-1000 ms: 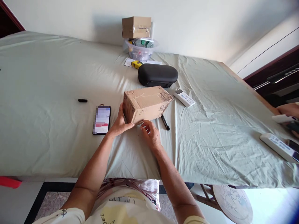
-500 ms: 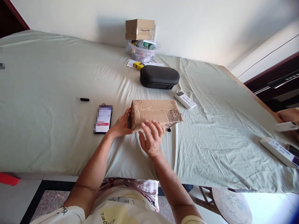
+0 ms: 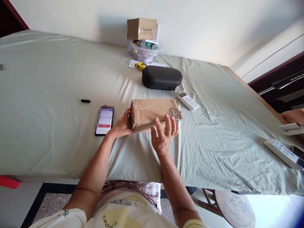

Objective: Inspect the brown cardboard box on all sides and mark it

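Observation:
A brown cardboard box point(image 3: 149, 110) with scribbled black circles on its top lies on the cloth in front of me. My left hand point(image 3: 122, 124) clasps its left end, thumb at the front corner and fingers round the far side. By the box's front right edge is my right hand point(image 3: 164, 136), its fingers spread and raised; whether the fingertips touch the cardboard I cannot tell. A phone point(image 3: 104, 122) with a lit screen lies just left of my left hand.
Behind the box are a black zip case point(image 3: 162, 78), a yellow tape measure point(image 3: 140, 66) and a plastic tub point(image 3: 145, 53) with a carton point(image 3: 142, 29) above it. A white remote point(image 3: 188, 102) lies right of the box, a black marker cap point(image 3: 85, 101) left. A stool point(image 3: 234, 207) stands below.
The box has shifted slightly left and away from me with my left hand still on it. My right hand has moved right along the front edge, and the black thing under the box no longer shows.

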Tool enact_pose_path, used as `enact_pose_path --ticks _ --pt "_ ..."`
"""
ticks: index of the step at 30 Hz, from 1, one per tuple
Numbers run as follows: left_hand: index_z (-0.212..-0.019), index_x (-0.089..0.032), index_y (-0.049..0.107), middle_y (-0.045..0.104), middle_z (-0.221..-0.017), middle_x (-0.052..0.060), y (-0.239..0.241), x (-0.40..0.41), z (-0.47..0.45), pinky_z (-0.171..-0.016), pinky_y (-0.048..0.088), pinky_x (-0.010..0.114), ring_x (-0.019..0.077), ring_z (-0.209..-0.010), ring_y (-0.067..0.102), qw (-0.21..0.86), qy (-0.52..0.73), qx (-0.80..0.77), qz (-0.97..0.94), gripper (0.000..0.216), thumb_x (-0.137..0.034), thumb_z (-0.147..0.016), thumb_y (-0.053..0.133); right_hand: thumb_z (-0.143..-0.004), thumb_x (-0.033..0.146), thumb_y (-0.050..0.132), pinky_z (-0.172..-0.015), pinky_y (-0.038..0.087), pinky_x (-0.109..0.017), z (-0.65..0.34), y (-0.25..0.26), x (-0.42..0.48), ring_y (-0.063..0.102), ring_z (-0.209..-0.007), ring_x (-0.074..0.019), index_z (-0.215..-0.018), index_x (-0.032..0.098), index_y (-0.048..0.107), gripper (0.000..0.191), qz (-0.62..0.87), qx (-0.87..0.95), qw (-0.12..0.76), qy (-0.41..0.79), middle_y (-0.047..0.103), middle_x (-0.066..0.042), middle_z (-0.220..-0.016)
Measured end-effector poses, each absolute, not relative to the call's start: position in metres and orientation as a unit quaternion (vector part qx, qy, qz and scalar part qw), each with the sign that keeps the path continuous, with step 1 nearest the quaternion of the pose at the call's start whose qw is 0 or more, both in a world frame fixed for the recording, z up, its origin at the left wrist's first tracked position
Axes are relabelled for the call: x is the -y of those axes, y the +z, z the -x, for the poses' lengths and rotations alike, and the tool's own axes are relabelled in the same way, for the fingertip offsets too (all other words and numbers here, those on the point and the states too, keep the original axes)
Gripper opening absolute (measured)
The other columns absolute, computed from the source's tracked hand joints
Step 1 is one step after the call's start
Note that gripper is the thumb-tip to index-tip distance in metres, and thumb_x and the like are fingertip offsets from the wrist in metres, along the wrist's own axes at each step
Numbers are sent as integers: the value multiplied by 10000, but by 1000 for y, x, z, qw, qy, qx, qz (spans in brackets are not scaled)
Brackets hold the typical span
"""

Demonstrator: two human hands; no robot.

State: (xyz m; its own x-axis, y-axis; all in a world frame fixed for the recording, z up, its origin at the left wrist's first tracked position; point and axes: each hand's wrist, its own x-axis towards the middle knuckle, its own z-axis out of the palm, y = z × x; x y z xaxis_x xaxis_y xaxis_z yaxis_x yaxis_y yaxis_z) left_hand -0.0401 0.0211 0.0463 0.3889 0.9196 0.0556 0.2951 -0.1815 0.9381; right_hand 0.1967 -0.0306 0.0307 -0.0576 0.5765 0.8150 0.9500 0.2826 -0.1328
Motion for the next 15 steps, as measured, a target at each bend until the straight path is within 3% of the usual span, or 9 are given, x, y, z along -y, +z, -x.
enact_pose_path --ticks 4,9,15 --pt "-1716 -249 64 403 -1693 182 39 -24 49 -1284 355 621 422 -1551 436 466 345 -446 -682 1274 -142 -667 779 -1046 318 544 -1257 340 -674 -221 29 18 417 -1565 -367 -1485 336 633 448 591 630 465 -193 504 -112 -1637" --pt "-1733 -299 52 339 -1748 130 26 -28 54 -1335 301 608 393 -1594 382 465 363 -430 -684 1271 -93 -687 744 -1042 314 537 -1124 540 -586 -232 24 10 592 -1376 -304 -1508 317 611 472 581 591 550 -102 590 -139 -1445" --pt "-1725 -279 192 455 -1677 145 29 -28 41 -1343 282 635 409 -1571 423 398 387 -454 -696 1137 -93 -728 707 -1030 332 539 -976 628 -489 -222 20 12 636 -1275 -270 -1559 329 547 529 574 585 571 -39 609 -135 -1372"
